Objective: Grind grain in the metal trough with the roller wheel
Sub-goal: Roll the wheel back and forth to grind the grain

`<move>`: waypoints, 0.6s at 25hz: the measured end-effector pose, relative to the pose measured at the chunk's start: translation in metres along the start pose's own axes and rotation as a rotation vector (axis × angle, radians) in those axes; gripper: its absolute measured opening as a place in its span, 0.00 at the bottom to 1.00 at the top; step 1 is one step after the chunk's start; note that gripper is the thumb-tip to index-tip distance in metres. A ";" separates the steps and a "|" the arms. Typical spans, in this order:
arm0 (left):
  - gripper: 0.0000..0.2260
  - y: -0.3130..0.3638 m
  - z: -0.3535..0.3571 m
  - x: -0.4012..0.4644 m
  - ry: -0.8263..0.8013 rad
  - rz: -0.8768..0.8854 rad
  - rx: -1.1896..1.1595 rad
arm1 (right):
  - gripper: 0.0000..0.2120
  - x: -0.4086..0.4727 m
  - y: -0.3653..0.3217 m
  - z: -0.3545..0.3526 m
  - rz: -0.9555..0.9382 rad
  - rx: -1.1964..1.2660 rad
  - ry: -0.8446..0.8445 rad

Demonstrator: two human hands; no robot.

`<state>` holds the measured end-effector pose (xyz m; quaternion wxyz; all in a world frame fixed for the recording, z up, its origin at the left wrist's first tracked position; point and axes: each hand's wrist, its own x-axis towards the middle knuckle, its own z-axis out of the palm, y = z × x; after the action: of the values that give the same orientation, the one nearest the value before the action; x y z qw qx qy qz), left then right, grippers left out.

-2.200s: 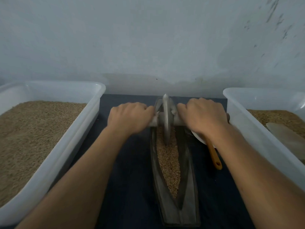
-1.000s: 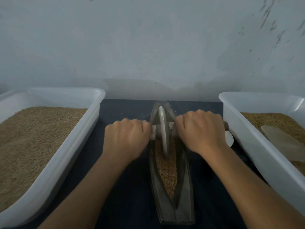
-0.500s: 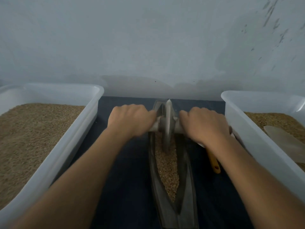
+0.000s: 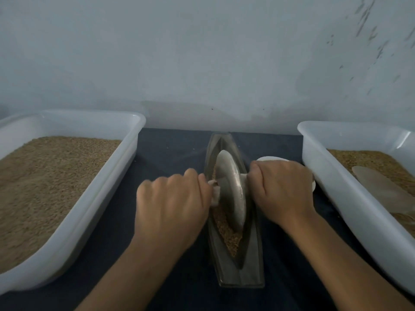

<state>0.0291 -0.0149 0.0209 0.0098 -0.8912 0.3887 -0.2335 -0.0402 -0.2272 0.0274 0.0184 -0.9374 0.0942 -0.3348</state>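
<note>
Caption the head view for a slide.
Both hands grip the roller wheel axle, grinding grain in the metal trough.

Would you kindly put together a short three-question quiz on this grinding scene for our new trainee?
1. True or false: both the left hand and the right hand grip the axle of the roller wheel.
2. Where does the roller wheel sit? A) in the left tub B) in the metal trough C) flat on the dark cloth
3. Fill in: the pale flat scoop lies on the grain in the ____ tub.

Key: 1 true; 2 B; 3 right.
</note>
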 end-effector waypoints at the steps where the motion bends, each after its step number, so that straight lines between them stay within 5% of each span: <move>1: 0.13 -0.001 -0.003 -0.005 0.008 -0.016 -0.029 | 0.23 0.006 0.000 0.000 -0.041 0.002 0.009; 5: 0.09 -0.013 0.001 0.034 -0.057 0.093 0.025 | 0.20 0.033 0.012 0.011 -0.003 -0.192 -0.136; 10: 0.21 -0.039 0.020 0.133 -0.384 -0.129 -0.201 | 0.12 0.080 0.027 0.027 0.117 -0.214 -0.494; 13: 0.19 -0.046 0.029 0.123 -0.377 -0.106 -0.151 | 0.22 0.093 0.013 0.027 0.179 -0.216 -0.416; 15: 0.09 -0.036 0.028 0.094 -0.175 -0.061 -0.065 | 0.20 0.069 0.010 0.021 0.061 -0.284 -0.248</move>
<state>0.1215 -0.0601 0.0417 0.0077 -0.9195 0.3664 -0.1422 0.0240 -0.2508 0.0536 -0.0923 -0.9614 0.1658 -0.1991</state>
